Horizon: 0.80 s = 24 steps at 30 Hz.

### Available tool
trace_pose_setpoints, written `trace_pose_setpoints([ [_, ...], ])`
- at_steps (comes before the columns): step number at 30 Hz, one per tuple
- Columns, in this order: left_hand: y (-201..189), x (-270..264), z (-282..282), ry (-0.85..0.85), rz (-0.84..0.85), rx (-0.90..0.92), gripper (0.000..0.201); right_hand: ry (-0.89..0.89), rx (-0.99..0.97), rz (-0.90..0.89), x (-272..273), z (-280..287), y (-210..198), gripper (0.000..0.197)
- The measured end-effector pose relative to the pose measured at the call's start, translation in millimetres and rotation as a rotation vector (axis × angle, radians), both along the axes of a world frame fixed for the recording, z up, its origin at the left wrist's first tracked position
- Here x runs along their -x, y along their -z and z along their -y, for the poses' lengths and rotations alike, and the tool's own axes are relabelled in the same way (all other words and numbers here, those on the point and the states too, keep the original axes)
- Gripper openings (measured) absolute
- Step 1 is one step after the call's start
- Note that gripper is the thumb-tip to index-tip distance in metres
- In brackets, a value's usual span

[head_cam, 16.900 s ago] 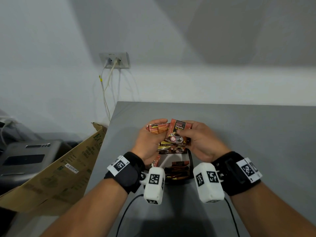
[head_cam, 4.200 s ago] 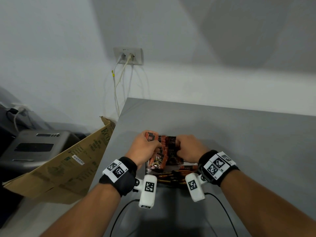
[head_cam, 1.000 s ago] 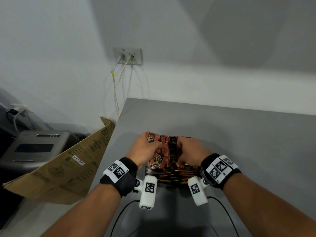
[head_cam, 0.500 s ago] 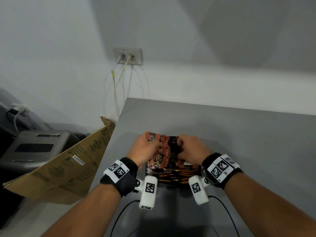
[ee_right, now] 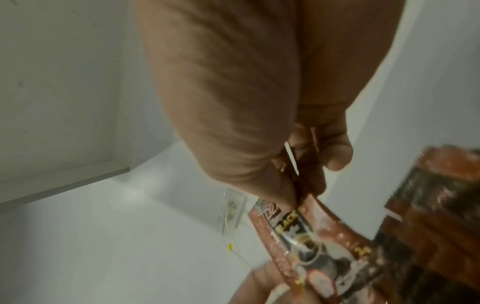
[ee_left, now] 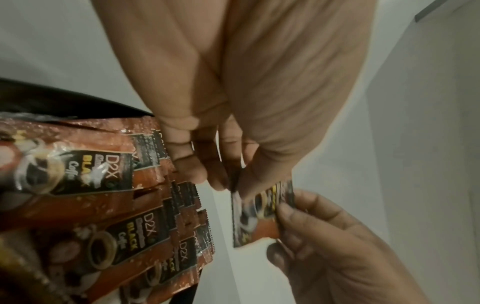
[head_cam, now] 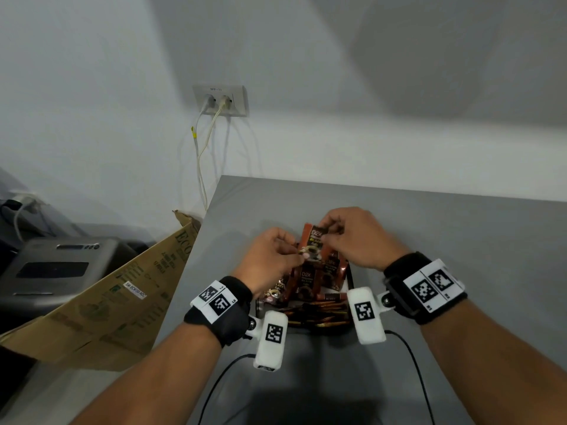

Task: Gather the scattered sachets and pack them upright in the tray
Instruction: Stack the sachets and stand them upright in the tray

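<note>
sachet in hand: one red-brown sachet (head_cam: 313, 244) held up above the tray, between the two hands, roughly upright with its printed face toward the head camera.
change: half a second ago both hands were low, pressing on the packed row; now one sachet is lifted clear of it. Judged: it is being pulled out to be reseated, or turned before going in.
right hand: right hand (head_cam: 352, 237) pinches the sachet's top edge between thumb and fingertips.
left hand: left hand (head_cam: 270, 259) pinches the sachet's lower left edge, fingers curled.
packed sachets: packed sachets (head_cam: 319, 277) stand just below both hands, leaning rather than truly upright; in the left wrist view they fan out in overlapping layers.
tray: dark tray (head_cam: 350, 279) sits under the hands, near the wrists; thin stick packs (head_cam: 316, 314) lie flat at its near end.
task meaning: judged nearly done; no loose sachets show on the bench (head_cam: 460, 240).
writing, sachets: "D2X", "BLACK", "Coffee", beside a coffee-cup picture.
writing, other: cardboard sheet (head_cam: 101, 302), left of the left hand, shows "ECO" and a white sticker too small to read.
</note>
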<state>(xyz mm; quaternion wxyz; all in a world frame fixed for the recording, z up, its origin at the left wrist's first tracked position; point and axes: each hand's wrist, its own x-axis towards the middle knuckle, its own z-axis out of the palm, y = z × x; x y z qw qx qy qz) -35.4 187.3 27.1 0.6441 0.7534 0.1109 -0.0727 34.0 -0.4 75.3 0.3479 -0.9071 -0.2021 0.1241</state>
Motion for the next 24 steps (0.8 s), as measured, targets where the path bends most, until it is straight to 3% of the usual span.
trace_pose_setpoints([
  [9, 10.2, 5.7, -9.2, -0.039, -0.015, -0.100, 0.012, 0.012, 0.394, -0.040, -5.7, 26.8, 42.1, 0.020],
  [24, 8.7, 8.3, -10.9, -0.040, -0.066, -0.082, 0.012, 0.029, 0.313, -0.080, -3.7, 9.9, 55.1, 0.025],
])
